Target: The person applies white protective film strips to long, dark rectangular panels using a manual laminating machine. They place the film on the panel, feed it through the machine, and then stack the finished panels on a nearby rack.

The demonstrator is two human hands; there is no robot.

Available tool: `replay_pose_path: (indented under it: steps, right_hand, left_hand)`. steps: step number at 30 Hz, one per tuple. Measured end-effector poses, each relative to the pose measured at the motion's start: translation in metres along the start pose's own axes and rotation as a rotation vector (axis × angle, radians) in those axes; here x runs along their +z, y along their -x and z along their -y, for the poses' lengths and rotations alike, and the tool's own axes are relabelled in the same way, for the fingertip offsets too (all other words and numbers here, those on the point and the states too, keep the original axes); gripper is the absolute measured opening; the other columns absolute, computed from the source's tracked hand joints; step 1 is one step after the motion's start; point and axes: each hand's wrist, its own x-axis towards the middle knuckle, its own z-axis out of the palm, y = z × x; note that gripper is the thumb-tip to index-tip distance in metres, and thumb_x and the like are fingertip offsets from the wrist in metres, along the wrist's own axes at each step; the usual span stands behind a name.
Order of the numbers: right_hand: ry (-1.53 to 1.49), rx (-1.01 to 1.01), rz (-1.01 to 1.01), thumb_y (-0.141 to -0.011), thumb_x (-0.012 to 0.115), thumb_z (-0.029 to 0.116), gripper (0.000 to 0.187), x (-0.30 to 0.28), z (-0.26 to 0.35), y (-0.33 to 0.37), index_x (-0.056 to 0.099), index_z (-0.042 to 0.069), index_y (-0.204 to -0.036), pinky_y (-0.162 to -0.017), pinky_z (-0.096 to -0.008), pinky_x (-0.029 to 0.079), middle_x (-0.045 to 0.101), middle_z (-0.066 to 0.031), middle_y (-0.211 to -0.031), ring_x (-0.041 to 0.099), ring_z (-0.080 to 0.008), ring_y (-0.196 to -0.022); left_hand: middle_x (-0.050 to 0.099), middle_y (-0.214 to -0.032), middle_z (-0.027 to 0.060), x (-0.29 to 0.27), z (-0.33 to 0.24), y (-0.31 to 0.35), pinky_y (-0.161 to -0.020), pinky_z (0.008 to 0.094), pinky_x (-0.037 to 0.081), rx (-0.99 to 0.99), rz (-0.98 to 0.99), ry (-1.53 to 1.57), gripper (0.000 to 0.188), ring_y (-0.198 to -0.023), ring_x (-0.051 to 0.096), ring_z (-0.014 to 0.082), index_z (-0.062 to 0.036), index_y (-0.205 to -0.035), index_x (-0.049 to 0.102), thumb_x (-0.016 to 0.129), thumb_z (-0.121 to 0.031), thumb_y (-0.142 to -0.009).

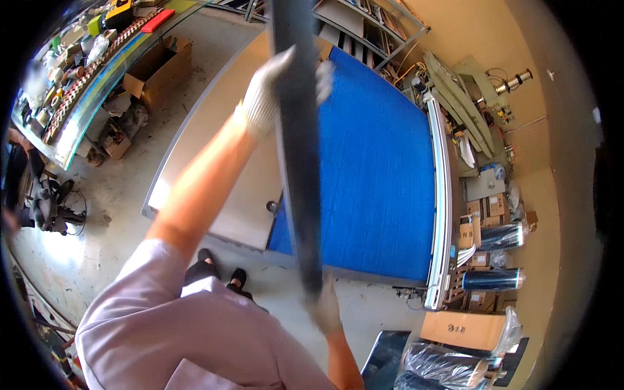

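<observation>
Floor: we see pale concrete [97,240], sunlit at left.
Table: a broad worktable [221,156] with a blue mat [377,162].
Left: a cluttered bench [78,84], cardboard box [159,71].
Right: stacked cartons [484,214].

Blue mat [377,162] bare, open reach; boxes [484,224], dark rolls [494,278] crowd rt edge, prob tight

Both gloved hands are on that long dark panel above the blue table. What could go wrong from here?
1. The long dark panel is held edge-on only near its two ends, by the left hand and the right hand; it might sag or twist out of the grip.
2. Its far end runs out of view toward the metal shelving, so it could strike there.
3. The blue table surface has a raised white side rail that the panel might catch when lowered.
</observation>
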Motion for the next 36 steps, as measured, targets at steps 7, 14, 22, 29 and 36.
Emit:
replay_pose_path:
  steps: [7,14,22,29,36]
  right_hand:
    - [-0.518,-0.709,-0.301,-0.067,0.085,0.003,0.118,0.042,0.042,-0.119,0.009,0.006,-0.157,-0.101,-0.0369,0.048,0.054,-0.0157,-0.129,0.057,-0.0269,-0.116]
    - [-0.551,-0.764,-0.265,-0.067,0.083,0.001,0.114,0.083,0.051,-0.152,0.011,0.004,-0.156,-0.104,-0.0373,0.045,0.047,-0.0132,-0.131,0.052,-0.0254,-0.117]
    - [-0.237,-0.830,-0.366,-0.065,0.088,0.017,0.113,0.112,0.024,-0.183,0.020,0.000,-0.154,-0.115,-0.0416,0.033,0.038,-0.0244,-0.149,0.039,-0.0377,-0.137]
    - [-0.480,-0.802,-0.208,-0.066,0.089,0.024,0.109,0.098,0.040,-0.176,0.025,-0.001,-0.150,-0.117,-0.0411,0.032,0.036,-0.0240,-0.150,0.038,-0.0397,-0.138]
    - [-0.384,-0.838,-0.350,-0.064,0.091,0.030,0.125,0.076,0.061,-0.152,0.011,-0.003,-0.155,-0.114,-0.0434,0.034,0.033,-0.0273,-0.150,0.038,-0.0385,-0.137]
  left_hand:
    - [0.067,-0.095,0.0177,0.254,-0.106,-0.041,-0.078,0.0339,0.060,0.277,0.120,-0.413,0.051,-0.083,0.068,0.0248,0.0062,-0.117,0.053,0.068,-0.035,-0.092]
    - [0.063,-0.116,0.0211,0.290,-0.094,0.023,-0.092,0.0373,0.052,0.343,0.124,-1.024,0.053,-0.105,0.062,0.0233,0.0079,-0.123,0.054,0.065,-0.034,-0.093]
    - [0.062,-0.091,0.0053,0.240,-0.068,0.025,-0.069,0.0253,0.046,0.110,0.186,-0.715,0.024,-0.079,0.056,0.0121,-0.0026,-0.105,0.062,0.063,-0.022,-0.091]
    - [0.063,-0.082,0.0060,0.220,-0.067,0.012,-0.068,0.0268,0.049,0.131,0.023,-0.327,0.020,-0.071,0.057,0.0151,-0.0050,-0.095,0.061,0.068,-0.023,-0.089]
    - [0.062,-0.089,0.0140,0.193,-0.125,0.016,-0.073,0.0347,0.053,0.279,-0.124,-0.301,0.031,-0.081,0.059,0.0232,0.0008,-0.106,0.058,0.066,-0.025,-0.090]
